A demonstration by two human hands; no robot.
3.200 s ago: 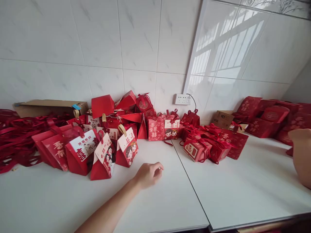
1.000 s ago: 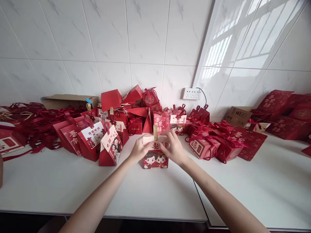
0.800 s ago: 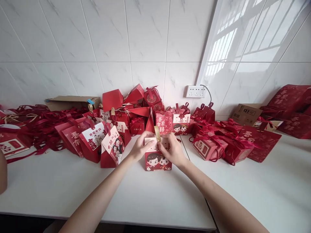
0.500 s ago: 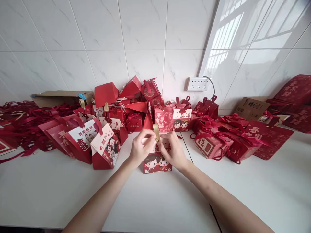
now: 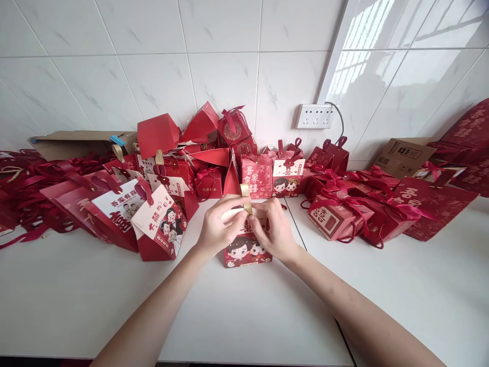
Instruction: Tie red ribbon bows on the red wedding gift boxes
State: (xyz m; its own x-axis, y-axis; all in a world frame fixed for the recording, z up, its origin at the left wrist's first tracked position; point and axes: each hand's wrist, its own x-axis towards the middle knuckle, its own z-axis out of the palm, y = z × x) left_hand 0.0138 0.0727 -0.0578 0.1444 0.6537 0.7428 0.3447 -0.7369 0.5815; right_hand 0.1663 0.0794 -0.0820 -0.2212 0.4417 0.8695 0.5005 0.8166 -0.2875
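Note:
A small red gift box (image 5: 244, 255) printed with a cartoon couple stands upright on the white table, its upper part mostly behind my hands. A gold ribbon loop (image 5: 245, 196) rises from its top. My left hand (image 5: 221, 224) pinches the ribbon's base and the box's top edge between thumb and fingers. From the other side, my right hand (image 5: 274, 232) is closed at the same spot, its thumb and fingertips meeting the ribbon. What exactly lies between the fingertips is partly hidden.
Finished-looking red gift boxes (image 5: 162, 224) stand at the left, near a heap of dark red ribbons (image 5: 23, 188). Behind are piled boxes (image 5: 158, 135) and a power strip (image 5: 315, 117) on the tiled wall. Ribboned boxes (image 5: 340, 214) and a cardboard box (image 5: 405, 155) are at the right.
The camera view has tilted and moved slightly closer. Both hands stay at the top of the box, and the gold ribbon loop now shows more of its lower end between the fingertips.

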